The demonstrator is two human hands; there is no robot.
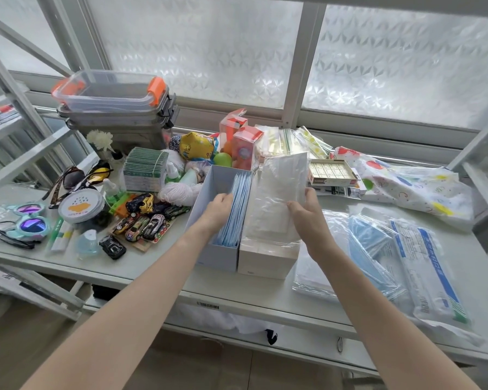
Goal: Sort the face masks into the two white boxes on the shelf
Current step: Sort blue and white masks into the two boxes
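- While two white boxes sit side by side near the front edge of the shelf (158, 273), both hands at work over them.
- Left hand (219, 205) reaching into the left white box (209, 192), fingers curled against the row of blue face masks (234, 209); apparently pressing the row toward the right wall to keep it upright and tidy. Real grip or mere push: cannot tell.
- Right hand (307, 211) pinching the lower right part of a white face mask in clear wrap (282, 181), held upright over the right white box (266, 260), probably for sliding in on edge like the blue ones.
- Sorting by colour, judging by the layout: blue in the left box, white in the right.
- Blue masks: thin, flat, each in its own wrapper, packed on edge along the right wall, with the left part of that box bare.
- White mask: pale, soft-looking, glossy crinkled film round it, lower end already down among more clear wrappers in the right box.
- More to sort, lying flat toward the right end of the shelf: loose blue masks in bags (372, 243), a long sealed pack with a blue stripe (431, 274), and white packs just beside the right box.
- Toy cars (141, 223), sunglasses and stacked clear bins (110, 99) crowding the left and back, apart from the sorting.
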